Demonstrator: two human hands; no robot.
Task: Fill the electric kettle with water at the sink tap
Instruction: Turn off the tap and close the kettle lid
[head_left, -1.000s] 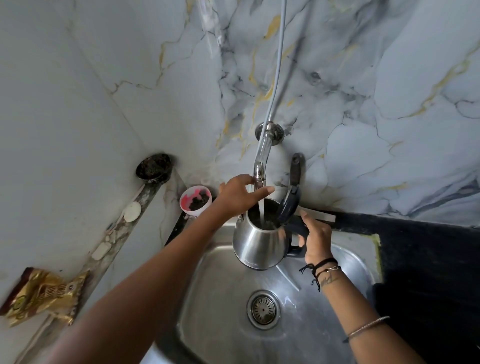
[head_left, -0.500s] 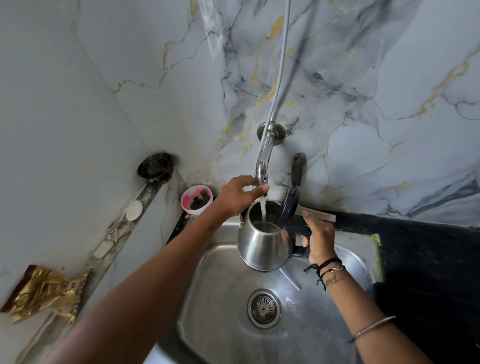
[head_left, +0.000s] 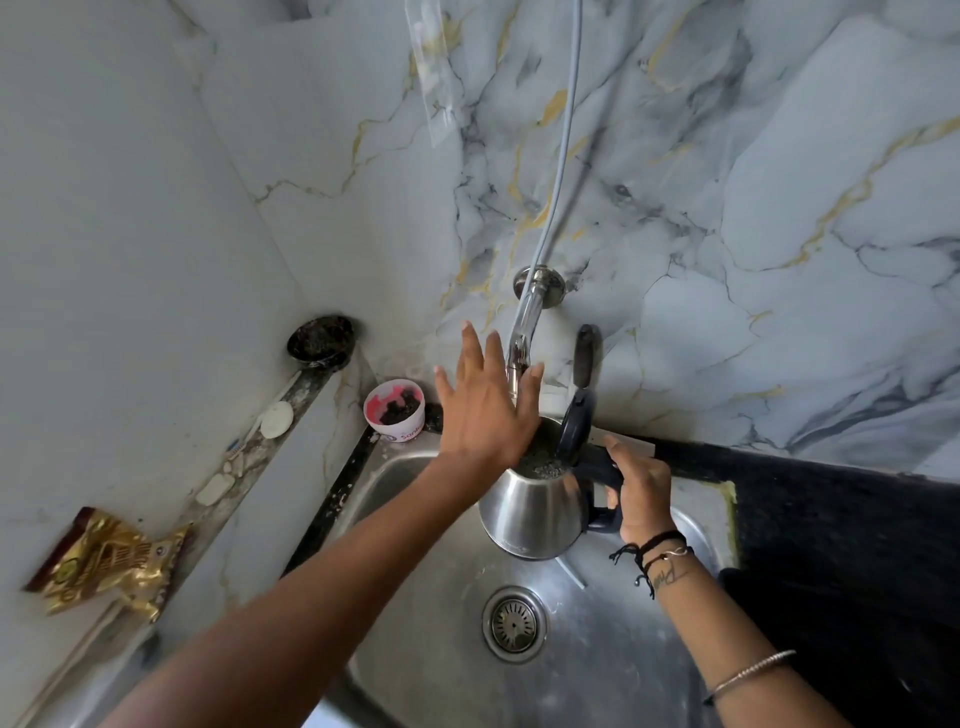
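Filling step, likely ending. Right hand (head_left: 641, 493) fingers clenched on kettle (head_left: 535, 512) handle, over sink (head_left: 613, 670) back edge under tap (head_left: 521, 348). Left hand (head_left: 480, 405) splayed, grasping nothing. Next: confirm flow off, lift kettle clear.

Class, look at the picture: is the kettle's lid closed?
No. The kettle has its black lid tipped up, so the water inside shows, while the right hand grips its handle.

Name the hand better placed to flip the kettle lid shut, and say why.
Left. The left hand is open and free, spread just beside the raised lid. The right hand is wrapped around the kettle handle, holding it over the sink.
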